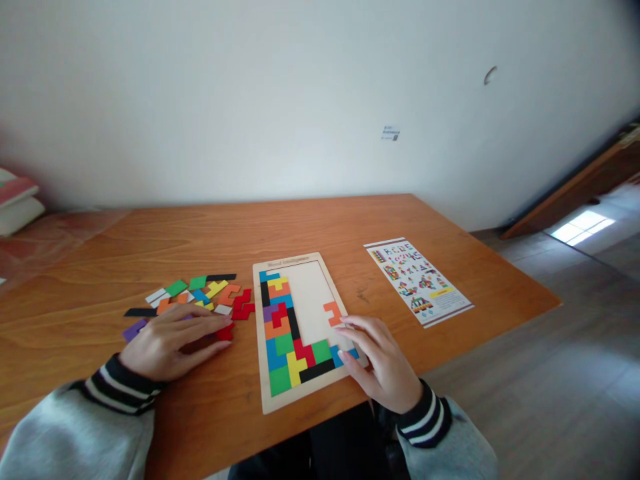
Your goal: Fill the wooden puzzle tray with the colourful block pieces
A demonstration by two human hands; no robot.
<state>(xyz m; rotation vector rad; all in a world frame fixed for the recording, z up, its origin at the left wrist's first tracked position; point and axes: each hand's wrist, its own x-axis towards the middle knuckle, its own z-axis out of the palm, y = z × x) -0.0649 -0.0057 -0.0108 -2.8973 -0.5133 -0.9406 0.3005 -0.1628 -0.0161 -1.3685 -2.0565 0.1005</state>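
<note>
A wooden puzzle board [265, 404] lies on the table, its left side and bottom filled with coloured block pieces and its upper middle bare. An orange piece [333, 313] sits near the board's right edge. My right hand [383, 367] is over the lower right corner, fingers apart, its fingertips close to the orange piece and a blue piece [336, 357]. Left of the board, my left hand [183, 337] rests at the loose pile, thumb and fingers around a red piece [226, 332]. Green, yellow, black and other pieces lie just beyond it.
A printed pattern sheet [419, 281] lies on the wooden table [310, 223] right of the board. White and red items [19, 200] stand at the far left. A wall runs behind the table, and the table's right edge drops to the floor.
</note>
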